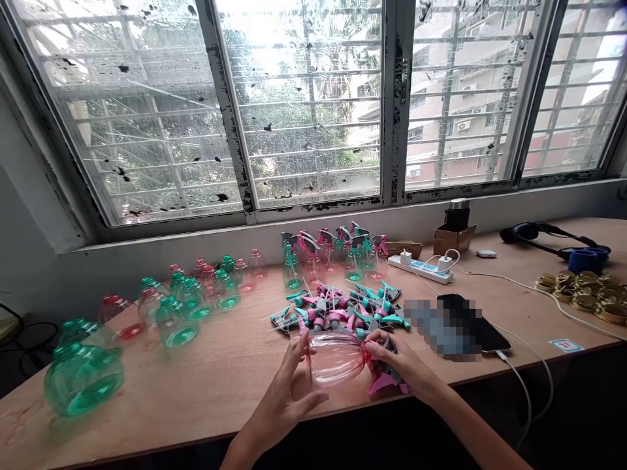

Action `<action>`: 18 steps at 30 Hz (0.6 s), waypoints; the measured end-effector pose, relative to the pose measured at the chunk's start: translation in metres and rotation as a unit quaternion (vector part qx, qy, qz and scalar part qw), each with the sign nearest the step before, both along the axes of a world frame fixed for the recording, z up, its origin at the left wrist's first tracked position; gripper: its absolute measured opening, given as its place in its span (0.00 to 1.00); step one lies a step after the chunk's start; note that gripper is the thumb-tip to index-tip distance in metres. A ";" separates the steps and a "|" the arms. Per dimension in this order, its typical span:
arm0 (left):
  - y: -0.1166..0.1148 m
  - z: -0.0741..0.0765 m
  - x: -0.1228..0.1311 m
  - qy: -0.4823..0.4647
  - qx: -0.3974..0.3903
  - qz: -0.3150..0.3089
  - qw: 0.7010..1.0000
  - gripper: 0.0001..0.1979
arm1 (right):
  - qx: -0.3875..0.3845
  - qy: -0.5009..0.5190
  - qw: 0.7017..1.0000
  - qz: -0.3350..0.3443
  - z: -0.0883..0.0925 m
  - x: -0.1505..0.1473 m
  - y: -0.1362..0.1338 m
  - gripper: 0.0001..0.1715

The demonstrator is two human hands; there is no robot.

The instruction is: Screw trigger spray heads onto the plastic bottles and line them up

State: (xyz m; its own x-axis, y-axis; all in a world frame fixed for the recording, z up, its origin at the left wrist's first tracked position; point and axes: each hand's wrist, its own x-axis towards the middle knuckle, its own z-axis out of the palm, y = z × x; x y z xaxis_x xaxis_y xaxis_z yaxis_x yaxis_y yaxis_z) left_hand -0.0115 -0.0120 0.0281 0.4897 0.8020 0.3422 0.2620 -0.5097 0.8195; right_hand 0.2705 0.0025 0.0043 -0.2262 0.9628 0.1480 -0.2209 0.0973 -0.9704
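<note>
A clear pink plastic bottle [337, 359] lies on its side in the air above the table's front edge, its base to the left and its neck to the right. My left hand [289, 385] holds it round the base, fingers above and thumb below. At the neck, my right hand [399, 362] grips a trigger spray head with a pink lever [386, 384]. Fingers cover the joint, so I cannot tell whether head and neck are screwed together. Just behind lies a pile of loose grey, pink and green spray heads [337, 310].
Green bottles [177, 321] and pink ones without heads stand at the left. Several bottles with spray heads [355, 258] stand by the window wall. To the right are a phone [490, 336] on a cable, a power strip [421, 267], headphones [533, 232] and gold-coloured rings [585, 294].
</note>
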 end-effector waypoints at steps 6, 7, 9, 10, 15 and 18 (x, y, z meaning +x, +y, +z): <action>-0.003 0.002 -0.001 -0.009 -0.038 0.013 0.999 0.45 | 0.007 -0.019 1.000 0.003 0.003 0.000 -0.001 0.23; -0.003 0.002 -0.001 -0.007 -0.041 0.015 0.999 0.45 | 0.007 -0.021 1.000 0.003 0.003 0.000 -0.001 0.23; -0.003 0.003 0.000 0.000 -0.034 0.021 0.999 0.43 | 0.006 -0.020 1.000 0.001 0.003 0.000 -0.001 0.24; -0.003 0.003 0.000 0.003 -0.024 0.024 0.999 0.43 | 0.005 -0.018 1.000 0.000 0.002 0.000 -0.001 0.24; -0.001 0.000 0.000 0.008 0.004 0.016 1.000 0.41 | 0.002 0.001 1.000 0.000 0.000 0.000 0.000 0.23; 0.001 -0.003 -0.001 -0.008 -0.019 -0.007 1.000 0.41 | 0.006 0.003 1.000 0.005 0.000 0.000 0.000 0.22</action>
State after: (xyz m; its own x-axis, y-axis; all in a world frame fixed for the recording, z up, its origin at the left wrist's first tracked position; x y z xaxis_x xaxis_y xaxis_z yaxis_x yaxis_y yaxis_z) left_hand -0.0123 -0.0107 0.0252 0.4955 0.8076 0.3198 0.2424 -0.4821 0.8419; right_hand 0.2709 0.0027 0.0043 -0.2343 0.9587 0.1611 -0.2271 0.1071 -0.9680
